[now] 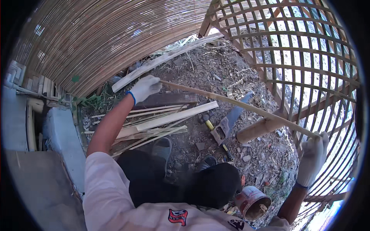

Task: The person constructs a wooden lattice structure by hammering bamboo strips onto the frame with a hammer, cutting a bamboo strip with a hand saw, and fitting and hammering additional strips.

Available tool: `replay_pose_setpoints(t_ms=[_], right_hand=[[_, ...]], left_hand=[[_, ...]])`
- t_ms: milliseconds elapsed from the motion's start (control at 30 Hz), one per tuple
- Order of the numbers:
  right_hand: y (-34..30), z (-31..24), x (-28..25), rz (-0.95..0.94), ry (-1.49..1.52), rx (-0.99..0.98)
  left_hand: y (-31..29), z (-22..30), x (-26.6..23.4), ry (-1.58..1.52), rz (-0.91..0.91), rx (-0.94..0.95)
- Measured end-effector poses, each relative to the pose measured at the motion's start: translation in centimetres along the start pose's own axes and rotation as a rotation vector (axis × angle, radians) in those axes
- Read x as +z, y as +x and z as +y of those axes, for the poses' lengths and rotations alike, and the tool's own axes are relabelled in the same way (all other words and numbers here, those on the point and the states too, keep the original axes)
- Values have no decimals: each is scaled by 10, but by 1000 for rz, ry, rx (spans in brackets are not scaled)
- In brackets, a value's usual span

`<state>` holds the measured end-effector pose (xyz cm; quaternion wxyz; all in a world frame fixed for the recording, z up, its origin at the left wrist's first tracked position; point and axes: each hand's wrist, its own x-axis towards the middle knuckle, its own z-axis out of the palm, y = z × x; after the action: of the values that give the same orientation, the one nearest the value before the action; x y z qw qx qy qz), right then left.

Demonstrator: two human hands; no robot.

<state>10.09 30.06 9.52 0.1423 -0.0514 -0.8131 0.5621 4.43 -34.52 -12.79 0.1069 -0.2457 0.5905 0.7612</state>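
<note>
A long, thin bamboo strip [227, 99] stretches across in front of me, held at both ends. My left hand [145, 90], in a white glove with a blue cuff, is closed on its left end. At the right, my right hand [313, 154], gloved the same way, grips the other end beside the lattice. Below the strip lie a handsaw [230, 118] and a hammer [209, 124] with a yellow and black handle. Split bamboo pieces [165, 120] are piled on the ground under my left forearm, next to a dark wooden block [162, 100].
A slatted bamboo wall [115, 42] rises at the far left, and a bamboo lattice panel [296, 50] leans along the right. A round log [258, 130] lies near its base. By my right knee a paint can [252, 202] is tipped over. Concrete blocks [65, 134] stand at left.
</note>
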Motion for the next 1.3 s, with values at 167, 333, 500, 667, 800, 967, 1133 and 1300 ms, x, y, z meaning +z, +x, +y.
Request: replay_pose_setpoints(t_ms=[167,333,500,667,800,967,1133,1300], right_hand=[[5,72,226,-113,94,268],[-15,182,424,-339,-163,188],[-24,210,466,-527,-389,220],[-21,256,456,-594,-327,296],[-24,266,447,-615,-168,342],[-47,227,464,-667,-363,48],[-41,219,424,-706,-705,-170],[-59,174,354,-468,-329,-62]], left_hand=[[-31,-68,-156,248,534,-53],[-65,-122,-350,754,911,105],[-54,-149,-381,1085,826,-158],[-33,-161,-369,929,809,-135],[-34,-157,-348,548,855,-15],[-64,-144,-386,401,921,-48],[-39,-145,-329,889,1241,112],[-64,-104,-243,1252,1165,434]])
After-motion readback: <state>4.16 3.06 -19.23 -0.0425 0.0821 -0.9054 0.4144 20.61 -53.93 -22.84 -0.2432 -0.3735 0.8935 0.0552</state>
